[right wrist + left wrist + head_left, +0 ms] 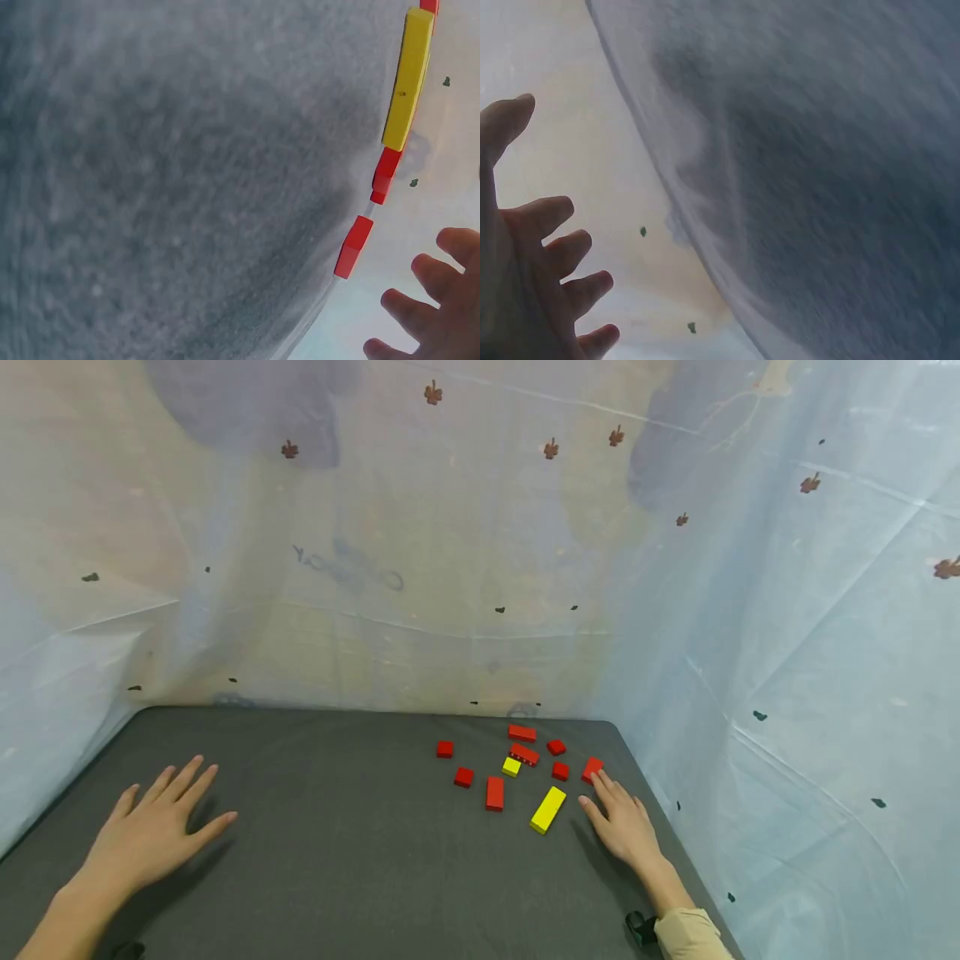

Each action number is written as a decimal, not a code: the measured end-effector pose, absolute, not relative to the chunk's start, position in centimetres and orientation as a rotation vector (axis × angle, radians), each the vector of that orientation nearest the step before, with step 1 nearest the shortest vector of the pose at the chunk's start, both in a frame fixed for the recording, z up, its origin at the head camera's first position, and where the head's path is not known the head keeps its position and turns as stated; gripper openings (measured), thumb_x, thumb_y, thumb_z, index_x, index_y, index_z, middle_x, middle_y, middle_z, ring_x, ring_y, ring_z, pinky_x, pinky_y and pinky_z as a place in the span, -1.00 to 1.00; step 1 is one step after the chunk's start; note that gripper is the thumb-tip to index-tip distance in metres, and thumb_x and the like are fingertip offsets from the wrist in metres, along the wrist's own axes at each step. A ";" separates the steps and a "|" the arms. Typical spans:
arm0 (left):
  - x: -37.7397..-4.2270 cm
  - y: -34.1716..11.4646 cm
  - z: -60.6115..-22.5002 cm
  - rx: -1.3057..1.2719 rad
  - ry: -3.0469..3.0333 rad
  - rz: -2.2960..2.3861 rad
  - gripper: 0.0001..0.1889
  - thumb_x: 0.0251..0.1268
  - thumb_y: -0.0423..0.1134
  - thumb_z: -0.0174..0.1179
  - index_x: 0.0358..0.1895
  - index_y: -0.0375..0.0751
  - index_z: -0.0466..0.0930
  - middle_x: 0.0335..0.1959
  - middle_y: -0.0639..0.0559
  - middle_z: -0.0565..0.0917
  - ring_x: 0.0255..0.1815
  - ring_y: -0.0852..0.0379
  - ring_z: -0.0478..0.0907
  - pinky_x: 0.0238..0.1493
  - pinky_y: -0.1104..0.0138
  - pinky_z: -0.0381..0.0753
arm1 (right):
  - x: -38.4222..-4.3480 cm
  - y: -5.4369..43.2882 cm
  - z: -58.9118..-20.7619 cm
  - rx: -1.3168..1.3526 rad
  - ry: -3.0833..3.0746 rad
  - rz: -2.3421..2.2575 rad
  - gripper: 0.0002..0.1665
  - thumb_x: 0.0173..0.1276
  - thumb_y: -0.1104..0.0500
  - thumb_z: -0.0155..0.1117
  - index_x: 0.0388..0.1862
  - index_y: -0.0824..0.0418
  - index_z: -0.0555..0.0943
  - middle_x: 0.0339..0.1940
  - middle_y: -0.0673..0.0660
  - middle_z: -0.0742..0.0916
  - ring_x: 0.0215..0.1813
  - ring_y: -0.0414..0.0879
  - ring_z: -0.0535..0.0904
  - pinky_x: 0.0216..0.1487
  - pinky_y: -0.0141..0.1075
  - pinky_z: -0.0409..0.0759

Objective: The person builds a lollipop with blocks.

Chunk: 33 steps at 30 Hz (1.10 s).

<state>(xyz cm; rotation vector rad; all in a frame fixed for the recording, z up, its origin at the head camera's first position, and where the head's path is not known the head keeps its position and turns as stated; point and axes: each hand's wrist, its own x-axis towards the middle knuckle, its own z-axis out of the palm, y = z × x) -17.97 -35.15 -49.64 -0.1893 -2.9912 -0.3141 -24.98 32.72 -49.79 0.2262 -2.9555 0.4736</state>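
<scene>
On the left side of the dark grey desk (337, 860), the left hand (153, 839) hung released over the cloth-like surface, its fingers spread and its thumb pointing rightward, with a shadow just beside it. Well to the right of it, the scattered blocks began with a small red block (445, 749) toward the far edge, then a second small red block (464, 777) a little nearer the person. Next came an oblong red block (494, 794), lying lengthwise away from the person, and a small yellow block (512, 767) just beside a dotted red block (524, 754); beyond those lay the farthest red block (522, 733). The long yellow block (548, 810) rested at a slant, nearest the person of all the blocks. Past its far end were a tilted red block (556, 747) and, closer in, a squarish red block (560, 771). The rightmost red block (592, 769) lay near the desk's right edge, partly covered in the head view by the fingertips of the right hand (624, 827). That hand was released too, fingers extended; I could not tell whether it touched the block. A pale sleeve (692, 933) covered the forearm, and a translucent patterned sheet (825, 693) hung farther right.
</scene>
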 end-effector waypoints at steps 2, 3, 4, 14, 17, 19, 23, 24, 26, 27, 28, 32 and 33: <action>-18.2 -34.5 -49.4 -0.201 -2.963 -0.307 -0.01 0.51 0.37 0.02 0.70 -0.23 -0.07 0.68 -0.36 -0.06 0.62 -0.52 -0.14 0.47 -0.42 -0.53 | -25.0 32.6 -49.7 0.234 -2.921 0.496 -0.20 0.68 -0.20 0.00 0.67 0.21 0.22 0.66 0.29 0.29 0.60 0.38 0.22 0.52 0.41 0.07; -18.3 -34.2 -49.3 -0.209 -2.946 -0.299 -0.03 0.52 0.36 0.02 0.70 -0.22 -0.05 0.68 -0.35 -0.03 0.62 -0.51 -0.11 0.48 -0.42 -0.49 | -25.0 32.6 -49.7 0.237 -2.904 0.510 -0.20 0.68 -0.20 0.00 0.67 0.21 0.22 0.66 0.28 0.30 0.59 0.37 0.23 0.52 0.39 0.10; -18.4 -33.8 -49.2 -0.213 -2.926 -0.289 -0.04 0.51 0.35 0.04 0.69 -0.22 0.00 0.67 -0.34 0.02 0.61 -0.51 -0.05 0.49 -0.43 -0.41 | -25.0 32.5 -49.7 0.239 -2.889 0.523 -0.20 0.68 -0.21 0.00 0.67 0.22 0.23 0.65 0.28 0.31 0.59 0.37 0.25 0.52 0.38 0.12; -20.6 -29.4 -47.6 -0.252 -2.714 -0.255 -0.19 0.46 0.23 0.20 0.55 -0.29 0.35 0.54 -0.31 0.36 0.42 -0.44 0.33 0.31 -0.33 0.25 | -24.7 31.4 -49.5 0.219 -2.743 0.662 -0.26 0.61 -0.09 0.18 0.62 0.21 0.33 0.57 0.28 0.44 0.51 0.37 0.36 0.47 0.34 0.24; -21.3 -27.9 -47.3 -0.276 -2.649 -0.269 -0.22 0.44 0.13 0.28 0.53 -0.30 0.37 0.51 -0.30 0.40 0.39 -0.42 0.38 0.28 -0.32 0.31 | -24.6 30.9 -49.5 0.213 -2.729 0.693 -0.26 0.60 -0.07 0.20 0.62 0.20 0.34 0.57 0.28 0.45 0.51 0.37 0.37 0.46 0.33 0.27; -21.7 -26.7 -47.1 -0.296 -2.597 -0.289 -0.24 0.38 0.05 0.34 0.51 -0.32 0.39 0.48 -0.31 0.43 0.35 -0.41 0.42 0.27 -0.32 0.34 | -24.6 30.5 -49.6 0.209 -2.732 0.710 -0.26 0.59 -0.06 0.22 0.62 0.20 0.35 0.57 0.27 0.44 0.51 0.38 0.36 0.46 0.34 0.28; -22.5 -24.1 -47.0 -0.339 -2.489 -0.320 -0.24 0.24 -0.09 0.45 0.46 -0.36 0.44 0.40 -0.32 0.50 0.26 -0.39 0.51 0.21 -0.31 0.43 | -24.5 29.9 -49.7 0.222 -2.762 0.733 -0.27 0.58 -0.02 0.25 0.62 0.18 0.35 0.60 0.23 0.42 0.53 0.37 0.34 0.46 0.33 0.29; -22.7 -23.5 -47.0 -0.349 -2.462 -0.326 -0.24 0.21 -0.12 0.47 0.44 -0.37 0.46 0.38 -0.33 0.52 0.24 -0.39 0.53 0.19 -0.31 0.45 | -24.4 29.8 -49.7 0.234 -2.773 0.731 -0.27 0.58 -0.01 0.25 0.62 0.19 0.35 0.61 0.23 0.41 0.54 0.36 0.33 0.45 0.34 0.29; -23.3 -22.2 -46.9 -0.366 -2.422 -0.337 -0.25 0.18 -0.14 0.49 0.42 -0.38 0.49 0.34 -0.33 0.55 0.20 -0.37 0.56 0.14 -0.30 0.49 | -24.4 29.6 -49.8 0.254 -2.799 0.719 -0.25 0.57 0.00 0.26 0.63 0.19 0.33 0.62 0.21 0.39 0.55 0.35 0.31 0.45 0.34 0.29; -23.5 -21.6 -46.8 -0.372 -2.409 -0.348 -0.25 0.18 -0.14 0.50 0.41 -0.39 0.50 0.32 -0.33 0.56 0.19 -0.37 0.57 0.12 -0.29 0.51 | -24.4 29.4 -49.8 0.261 -2.812 0.711 -0.24 0.57 0.00 0.27 0.63 0.19 0.32 0.63 0.21 0.38 0.56 0.35 0.31 0.46 0.34 0.29; -23.8 -21.0 -46.7 -0.381 -2.396 -0.359 -0.26 0.18 -0.14 0.50 0.40 -0.39 0.50 0.31 -0.33 0.57 0.17 -0.36 0.58 0.11 -0.29 0.52 | -24.3 29.3 -49.8 0.265 -2.826 0.707 -0.23 0.56 0.00 0.28 0.64 0.20 0.31 0.63 0.21 0.37 0.56 0.36 0.30 0.46 0.34 0.29; -24.7 -18.6 -46.4 -0.412 -2.371 -0.407 -0.27 0.20 -0.13 0.51 0.41 -0.36 0.50 0.29 -0.31 0.57 0.15 -0.34 0.59 0.08 -0.26 0.55 | -24.3 28.9 -49.6 0.274 -2.871 0.690 -0.15 0.51 -0.03 0.34 0.64 0.22 0.29 0.64 0.24 0.35 0.55 0.37 0.30 0.45 0.35 0.29; -24.9 -18.1 -46.4 -0.420 -2.366 -0.426 -0.27 0.21 -0.14 0.51 0.41 -0.36 0.50 0.29 -0.31 0.57 0.15 -0.34 0.59 0.08 -0.26 0.55 | -24.3 28.8 -49.6 0.277 -2.882 0.681 -0.13 0.50 -0.03 0.35 0.64 0.23 0.28 0.64 0.25 0.35 0.55 0.37 0.30 0.45 0.36 0.29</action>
